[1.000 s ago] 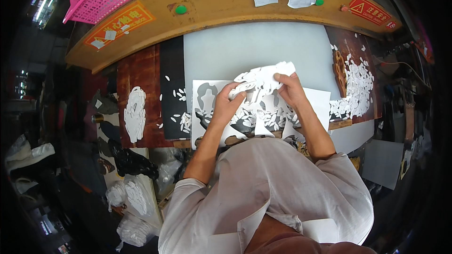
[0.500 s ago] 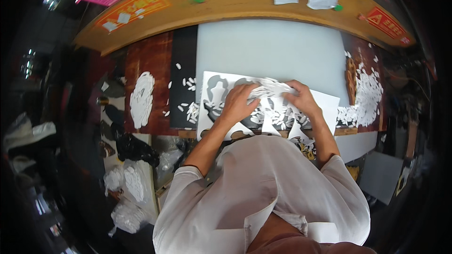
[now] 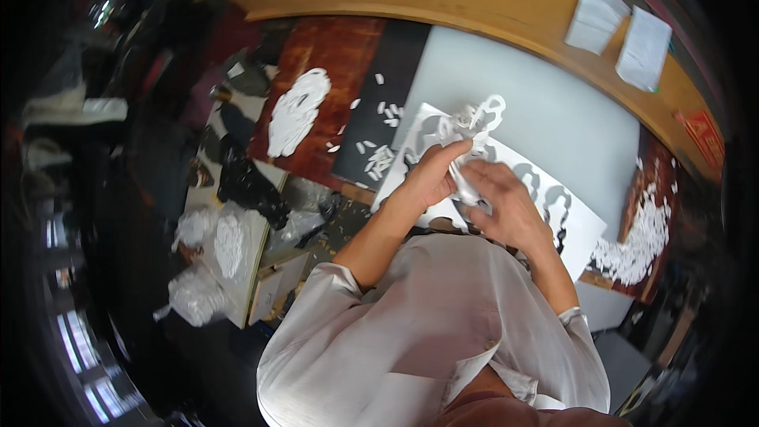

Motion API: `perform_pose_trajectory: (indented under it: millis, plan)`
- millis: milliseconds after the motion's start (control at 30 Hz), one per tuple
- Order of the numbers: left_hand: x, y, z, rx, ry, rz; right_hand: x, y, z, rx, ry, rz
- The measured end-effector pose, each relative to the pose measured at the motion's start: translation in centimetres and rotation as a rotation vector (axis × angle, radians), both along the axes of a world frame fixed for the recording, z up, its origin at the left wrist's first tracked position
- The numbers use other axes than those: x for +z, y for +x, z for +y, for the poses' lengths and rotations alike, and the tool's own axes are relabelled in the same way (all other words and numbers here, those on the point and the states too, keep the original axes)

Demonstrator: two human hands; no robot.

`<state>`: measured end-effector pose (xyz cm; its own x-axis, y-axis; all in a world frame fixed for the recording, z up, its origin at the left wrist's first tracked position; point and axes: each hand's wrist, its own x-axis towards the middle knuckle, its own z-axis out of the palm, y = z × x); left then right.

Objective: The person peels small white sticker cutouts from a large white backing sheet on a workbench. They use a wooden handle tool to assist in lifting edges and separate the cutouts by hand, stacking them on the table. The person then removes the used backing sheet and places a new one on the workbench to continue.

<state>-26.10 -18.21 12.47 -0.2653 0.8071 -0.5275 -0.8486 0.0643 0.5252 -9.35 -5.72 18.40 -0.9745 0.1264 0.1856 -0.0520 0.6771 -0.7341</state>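
My left hand [image 3: 431, 179] is closed around a bundle of thin white cut-out pieces [image 3: 466, 119], its thumb pressed along their side. One looped piece sticks out beyond the others to the upper right. Right beside the bundle's lower end is my right hand [image 3: 512, 204], fingers stretched toward it and thumb apart, slightly blurred. Whether its fingertips touch the pieces is unclear. Under both hands lies a white sheet [image 3: 587, 239] with rows of shaped holes, partly hidden by my hands and forearms.
A pale cutting board [image 3: 538, 103] lies beneath the sheet. At left are a stack of white cut-outs [image 3: 299, 113] and loose white scraps [image 3: 379, 162]; a scrap heap [image 3: 640, 241] lies at right. A yellow-brown beam [image 3: 514, 4] spans the far side. Plastic bags [image 3: 198, 296] sit lower left.
Both hands gathered the white pieces from the sheet and now have them raised as a bundle in my left hand. My right hand moved in beside it. The view has turned and shifted left.
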Motion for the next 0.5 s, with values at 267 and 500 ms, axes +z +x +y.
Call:
perform_pose_trajectory:
  millis: [267,500]
  plan:
    - [0.7,-12.5,-9.7,0.154,-0.006,0.309,-3.3,1.1,1.7,-0.120,-0.494,-0.190]
    - [2.2,-27.1,-18.2,0.203,-0.230,0.616,-6.4,3.0,2.8,-0.183,-0.540,-0.305]
